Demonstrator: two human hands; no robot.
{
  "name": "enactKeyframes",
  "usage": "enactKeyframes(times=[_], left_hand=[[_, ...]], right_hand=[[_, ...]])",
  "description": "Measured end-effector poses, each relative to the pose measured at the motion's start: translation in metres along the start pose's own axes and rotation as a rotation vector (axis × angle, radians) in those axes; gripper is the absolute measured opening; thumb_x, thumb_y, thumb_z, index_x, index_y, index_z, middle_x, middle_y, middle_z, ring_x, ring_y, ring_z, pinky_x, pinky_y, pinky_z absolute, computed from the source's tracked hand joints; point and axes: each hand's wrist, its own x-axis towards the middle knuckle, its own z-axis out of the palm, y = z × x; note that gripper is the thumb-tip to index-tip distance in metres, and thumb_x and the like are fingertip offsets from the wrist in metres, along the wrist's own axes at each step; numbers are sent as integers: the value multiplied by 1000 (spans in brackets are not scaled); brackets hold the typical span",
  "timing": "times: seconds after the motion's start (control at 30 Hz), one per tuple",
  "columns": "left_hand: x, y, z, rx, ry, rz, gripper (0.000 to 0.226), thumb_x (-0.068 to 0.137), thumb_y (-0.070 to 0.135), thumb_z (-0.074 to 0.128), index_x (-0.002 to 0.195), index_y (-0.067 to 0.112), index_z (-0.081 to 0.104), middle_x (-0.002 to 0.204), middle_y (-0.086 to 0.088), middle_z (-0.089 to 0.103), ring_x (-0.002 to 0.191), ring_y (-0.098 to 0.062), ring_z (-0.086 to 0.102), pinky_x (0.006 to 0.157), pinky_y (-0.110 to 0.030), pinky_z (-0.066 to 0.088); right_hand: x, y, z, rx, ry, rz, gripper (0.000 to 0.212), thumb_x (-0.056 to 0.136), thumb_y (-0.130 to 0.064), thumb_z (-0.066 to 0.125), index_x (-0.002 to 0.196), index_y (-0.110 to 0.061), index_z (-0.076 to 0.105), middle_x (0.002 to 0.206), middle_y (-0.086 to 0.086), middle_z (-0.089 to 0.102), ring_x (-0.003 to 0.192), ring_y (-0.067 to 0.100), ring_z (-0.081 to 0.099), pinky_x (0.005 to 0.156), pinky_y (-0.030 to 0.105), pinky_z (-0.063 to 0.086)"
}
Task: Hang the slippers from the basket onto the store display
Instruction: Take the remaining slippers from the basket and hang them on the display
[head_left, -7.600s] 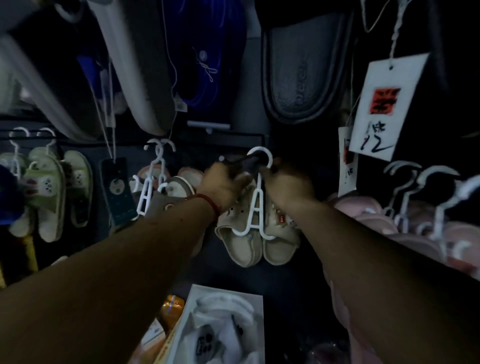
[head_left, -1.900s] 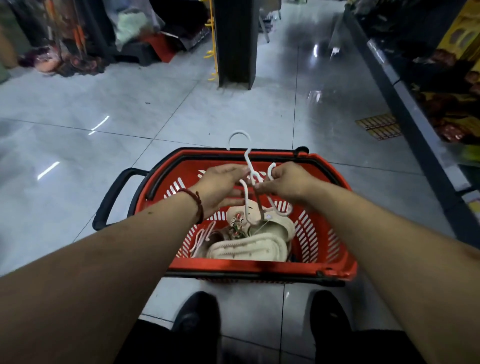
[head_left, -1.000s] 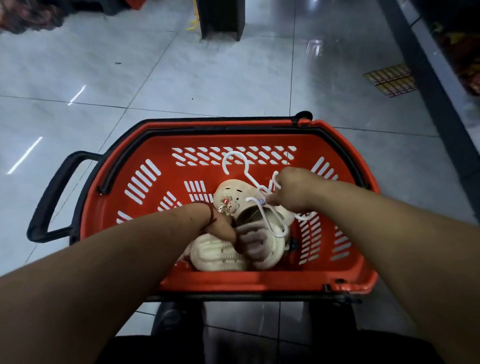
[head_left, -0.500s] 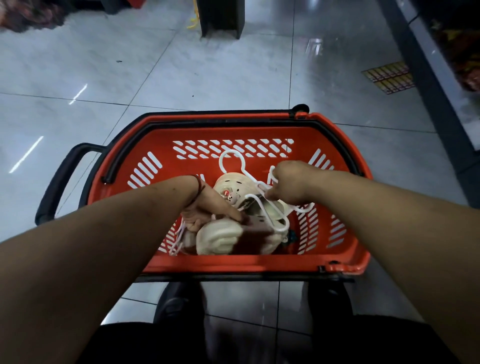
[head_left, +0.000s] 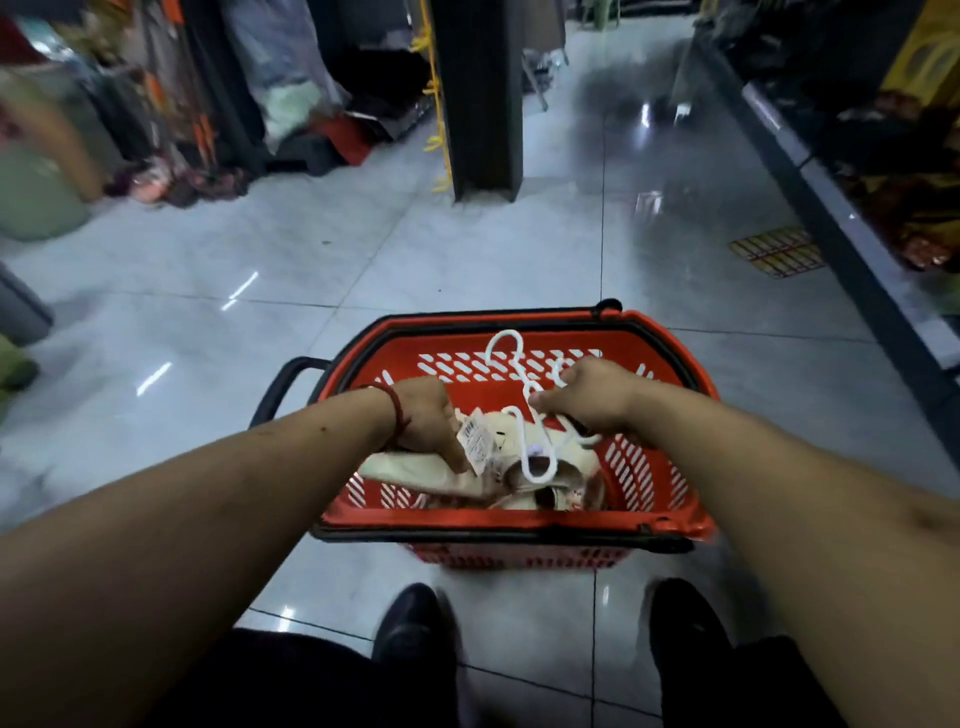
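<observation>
A red plastic basket (head_left: 670, 525) stands on the tiled floor in front of my feet. Cream slippers (head_left: 415, 470) on white plastic hangers (head_left: 511, 374) are lifted just above its inside. My left hand (head_left: 428, 415) is closed on a cream slipper with a white price tag (head_left: 475, 441) beside my fingers. My right hand (head_left: 592, 395) grips the white hangers where their hooks meet the clips. More cream slippers (head_left: 556, 499) lie lower in the basket, partly hidden. The slipper display is not in view.
A black pillar with yellow hooks (head_left: 483, 98) stands ahead in the aisle. A low dark shelf (head_left: 831, 223) runs along the right side. Goods (head_left: 171, 176) are piled on the floor at the left. My two black shoes (head_left: 415, 629) are below the basket.
My view has lifted from the basket toward the aisle. Both hands have risen, pulling the slippers and hangers up from the basket bottom. My left hand now holds a slipper at the tag.
</observation>
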Motion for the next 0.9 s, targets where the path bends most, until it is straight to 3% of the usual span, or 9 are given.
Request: enactKeyframes(times=[0.13, 0.23, 0.37, 0.43, 0.53, 0.63, 0.8, 0.9], left_hand=[[-29, -12, -6, -3, 316, 45, 23, 73, 28, 85, 85, 16, 69, 85, 1, 69, 78, -17, 60, 65, -26, 45], [-31, -18, 1, 100, 522, 209, 15, 86, 22, 66, 90, 14, 54, 87, -2, 61, 84, -25, 58, 66, -30, 37], [-23, -20, -3, 154, 669, 439, 23, 95, 22, 58, 90, 22, 35, 84, -4, 52, 80, -30, 55, 66, -34, 35], [-23, -15, -5, 209, 751, 494, 14, 96, 19, 60, 90, 17, 47, 88, -7, 58, 81, -27, 55, 69, -36, 43], [-17, -10, -4, 299, 848, 610, 8, 83, 5, 72, 91, 5, 70, 87, -15, 67, 78, -33, 62, 69, -43, 55], [-10, -11, -7, 311, 865, 605, 3, 82, 4, 71, 84, 4, 74, 82, -16, 66, 74, -33, 61, 66, -43, 54], [-9, -18, -9, 298, 889, 607, 2, 78, 4, 76, 79, 3, 74, 80, -16, 67, 70, -33, 63, 61, -42, 56], [-7, -29, -11, 239, 905, 599, 5, 79, 7, 76, 76, 3, 73, 78, -15, 66, 68, -33, 62, 58, -38, 54]], right_hand=[[-19, -13, 4, 279, -23, -25, 37, 96, -25, 66, 67, -11, 49, 61, 10, 44, 45, 16, 38, 38, 15, 34], [-23, -23, 7, 421, -15, -54, 32, 96, -29, 66, 73, -10, 56, 68, 13, 50, 51, 18, 44, 44, 18, 38], [-17, -32, 12, 615, -19, -31, 35, 93, -33, 68, 98, 2, 68, 90, 19, 62, 76, 31, 58, 66, 41, 55], [-11, -38, 13, 685, 12, -13, 38, 91, -31, 70, 106, 3, 69, 95, 18, 67, 82, 32, 61, 80, 52, 56], [-1, -43, 11, 804, 42, 14, 37, 88, -26, 73, 111, 2, 70, 103, 19, 72, 89, 31, 61, 86, 49, 54], [7, -45, 10, 838, 66, 34, 29, 90, -23, 72, 108, 0, 72, 103, 18, 74, 89, 32, 63, 83, 47, 54], [16, -57, 21, 898, 176, 53, 24, 89, -18, 71, 104, 1, 71, 91, 17, 70, 69, 25, 62, 65, 36, 52], [19, -65, 27, 942, 142, 104, 24, 89, -17, 70, 108, -2, 69, 95, 16, 68, 76, 28, 62, 79, 46, 58]])
